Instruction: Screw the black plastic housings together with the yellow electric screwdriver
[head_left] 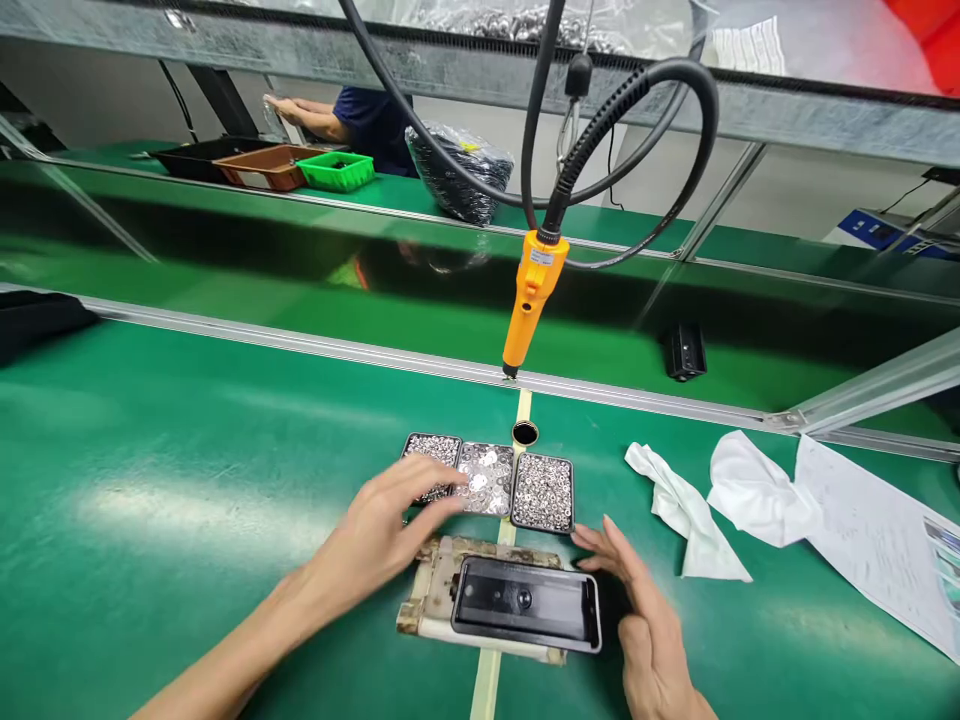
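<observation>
My left hand (390,505) reaches over the left tray of small metal parts (433,450), its fingertips at the edge of the middle tray of flat, shiny washer-like pieces (486,480). Thumb and forefinger are apart, and nothing shows between them. To the right lies another tray of small metal parts (544,492). Below the trays, a black rectangular housing (525,605) rests open side up on a worn, taped fixture block (431,600). My right hand (645,620) is beside the housing's right end, fingers stretched out and holding nothing.
An orange electric screwdriver (534,300) hangs above the trays on a looped black cable. A small round black piece (525,433) lies behind the trays. White cloths (686,510) and a paper sheet (885,540) lie right. Across the conveyor are bins (337,172) and another person's arm (319,120).
</observation>
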